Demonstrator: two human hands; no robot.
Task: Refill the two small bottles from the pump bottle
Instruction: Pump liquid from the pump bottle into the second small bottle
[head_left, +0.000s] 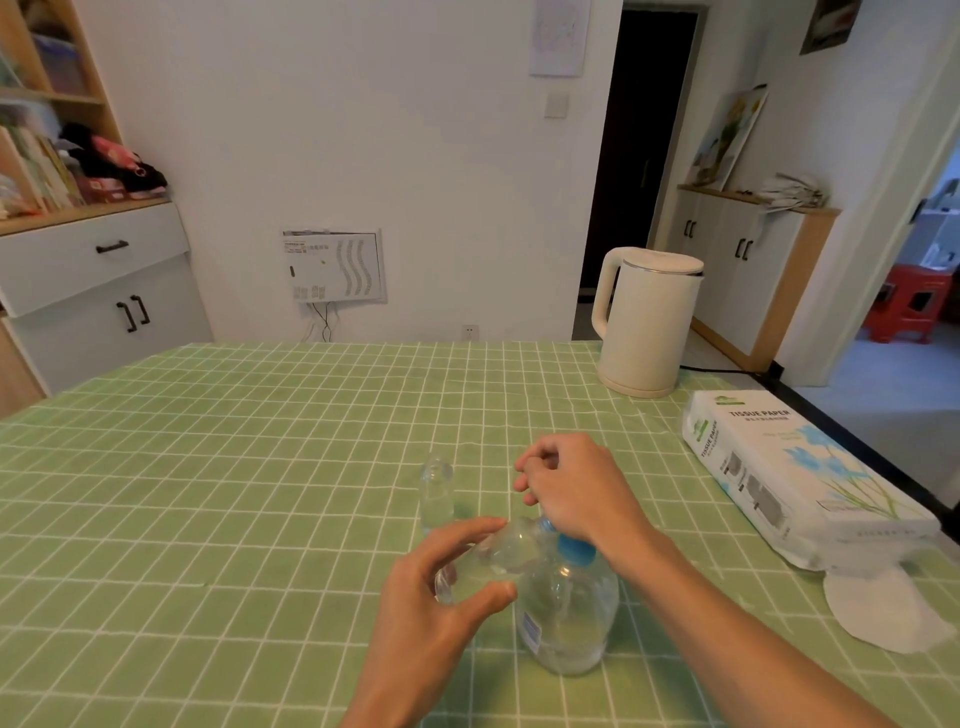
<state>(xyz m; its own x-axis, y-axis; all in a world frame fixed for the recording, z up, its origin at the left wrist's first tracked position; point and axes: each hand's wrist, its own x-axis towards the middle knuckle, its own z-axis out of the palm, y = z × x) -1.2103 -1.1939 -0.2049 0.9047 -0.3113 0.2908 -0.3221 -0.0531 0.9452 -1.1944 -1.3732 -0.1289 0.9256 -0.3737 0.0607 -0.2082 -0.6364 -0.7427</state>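
**Refill step one: small bottle held at the pump**

From my remote seat I judge the first fill to be in hand. The left hand (441, 597) grips one small bottle (493, 556) between thumb and curled fingers. It is tipped over nearly on its side, with its mouth turned toward the blue pump head (574, 552). The right hand (571, 493) sits on top of that pump head with the fingers curled in. I cannot tell whether they pinch a cap or anything else. The pump bottle (571, 618) stands upright on the green checked table (208, 467), just in front of me and touching the held bottle.

The next move, as I read it, calls for a steady downward press on the pump. The bottle's mouth has to stay under the spout, which the right hand hides from me, so I cannot confirm the line-up. A narrow neck leaves little margin, and a slip would spill liquid onto the cloth.

The small bottle is clear plastic, and any level in it is hard to read. The pump bottle is also clear, with a small label low on its side. The second small bottle (437, 493) stands upright just beyond the left hand, apart from both hands, waiting its turn.
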